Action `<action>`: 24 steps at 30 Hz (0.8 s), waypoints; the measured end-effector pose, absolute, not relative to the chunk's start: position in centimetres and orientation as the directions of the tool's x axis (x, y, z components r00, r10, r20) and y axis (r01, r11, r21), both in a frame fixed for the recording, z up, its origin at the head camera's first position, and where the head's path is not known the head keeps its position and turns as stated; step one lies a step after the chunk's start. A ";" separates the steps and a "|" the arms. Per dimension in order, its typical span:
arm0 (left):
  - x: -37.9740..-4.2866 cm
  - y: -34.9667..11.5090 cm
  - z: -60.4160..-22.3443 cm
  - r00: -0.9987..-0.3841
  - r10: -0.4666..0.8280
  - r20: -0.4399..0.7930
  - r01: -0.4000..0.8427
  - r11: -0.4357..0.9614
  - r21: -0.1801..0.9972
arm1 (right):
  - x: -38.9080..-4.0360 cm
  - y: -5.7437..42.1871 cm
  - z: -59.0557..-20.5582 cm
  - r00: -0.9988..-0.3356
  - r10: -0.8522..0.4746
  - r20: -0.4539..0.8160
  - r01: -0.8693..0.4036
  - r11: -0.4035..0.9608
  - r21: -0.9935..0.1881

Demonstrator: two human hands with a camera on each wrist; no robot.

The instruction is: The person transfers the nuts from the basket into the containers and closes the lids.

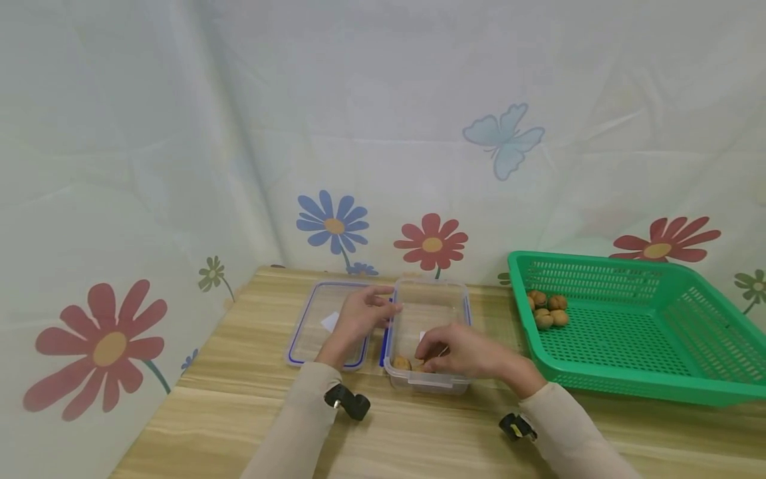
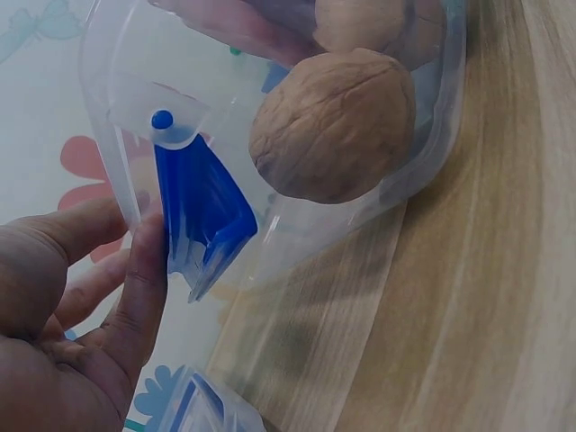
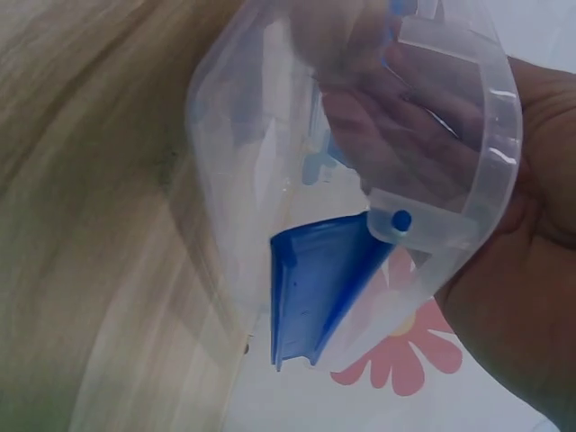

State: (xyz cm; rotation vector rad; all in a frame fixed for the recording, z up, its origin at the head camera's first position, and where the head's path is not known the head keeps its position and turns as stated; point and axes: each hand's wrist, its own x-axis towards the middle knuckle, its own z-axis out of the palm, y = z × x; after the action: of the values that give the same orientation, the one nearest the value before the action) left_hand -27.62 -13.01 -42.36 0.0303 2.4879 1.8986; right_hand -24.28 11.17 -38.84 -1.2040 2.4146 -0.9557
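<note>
A clear plastic food container [image 1: 427, 380] with blue side clips stands on the table. My left hand [image 1: 361, 318] pinches its left rim, the thumb at the wall beside a blue clip [image 2: 198, 207]. My right hand [image 1: 463, 349] reaches down into the near end of the container, fingers curled round a walnut [image 2: 360, 22] low in it. Beside that one, in the near left corner, lies another walnut [image 2: 333, 126]. In the right wrist view the right hand's fingers show blurred through the clear wall.
Left of the container lies its clear lid [image 1: 302, 332] with a blue seal. On the right stands a green plastic basket [image 1: 628, 382], several walnuts [image 1: 547, 309] grouped in its left end. A flowered curtain [image 1: 383, 133] hangs behind the wooden table [image 1: 197, 412].
</note>
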 end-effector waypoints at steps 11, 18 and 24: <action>-27.5 -13.2 -42.3 -1.000 0.014 -0.002 0.001 0.267 0.964 | -24.3 10.8 -38.9 -0.620 -0.783 0.038 -0.589 0.433 -0.683; -27.5 -13.2 -42.3 -1.000 0.023 0.014 0.018 0.216 0.976 | -24.2 10.9 -38.9 -0.639 -0.768 0.036 -0.569 0.441 -0.694; -27.5 -13.0 -42.4 -0.999 0.030 0.020 0.025 0.206 0.978 | -24.2 11.5 -38.4 -0.674 -0.737 0.053 -0.547 0.449 -0.707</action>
State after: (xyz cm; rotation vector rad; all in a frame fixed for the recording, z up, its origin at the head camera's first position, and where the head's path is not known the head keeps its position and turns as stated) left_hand -27.55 -12.97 -42.37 0.0556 2.4366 1.9770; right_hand -24.16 11.53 -38.39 -1.1077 2.4407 -1.0459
